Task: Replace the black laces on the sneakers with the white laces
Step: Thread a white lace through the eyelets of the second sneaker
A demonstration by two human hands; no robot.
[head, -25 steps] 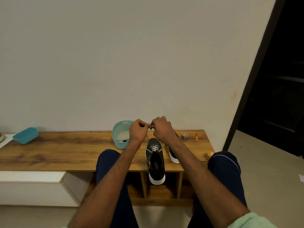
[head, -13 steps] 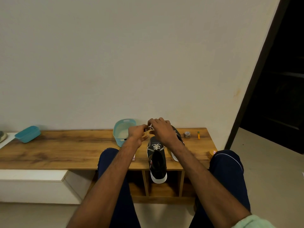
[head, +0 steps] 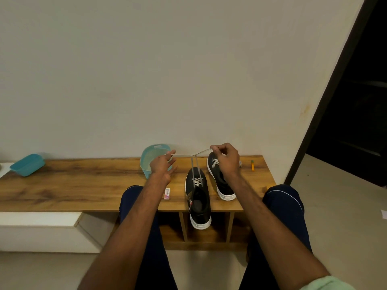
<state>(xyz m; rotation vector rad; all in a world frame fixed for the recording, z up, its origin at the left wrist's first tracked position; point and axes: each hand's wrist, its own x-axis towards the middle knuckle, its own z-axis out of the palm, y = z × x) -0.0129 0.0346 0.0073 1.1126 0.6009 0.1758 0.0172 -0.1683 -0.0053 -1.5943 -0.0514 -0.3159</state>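
Observation:
Two black sneakers with white soles lie on the wooden bench [head: 83, 185]. The near sneaker [head: 199, 201] hangs its heel over the front edge and carries a white lace [head: 193, 164] in its eyelets. Both lace ends rise to a crossing above the toe and run out sideways. My left hand [head: 162, 166] pinches the left end and my right hand [head: 227, 160] pinches the right end, the two held apart with the lace taut. The second sneaker [head: 221, 181], also white-laced, lies under my right hand.
A light blue basket [head: 146, 159] stands behind my left hand against the wall. A teal lid [head: 27, 165] lies at the bench's far left, a small pink eraser [head: 167, 194] near the front edge, a yellow-orange object [head: 252, 165] at the right. My knees flank the bench cubbies.
My hands were together above the sneaker's toe; now they have pulled apart sideways, drawing the white lace ends tight. The view has shifted slightly, revealing more of the second sneaker.

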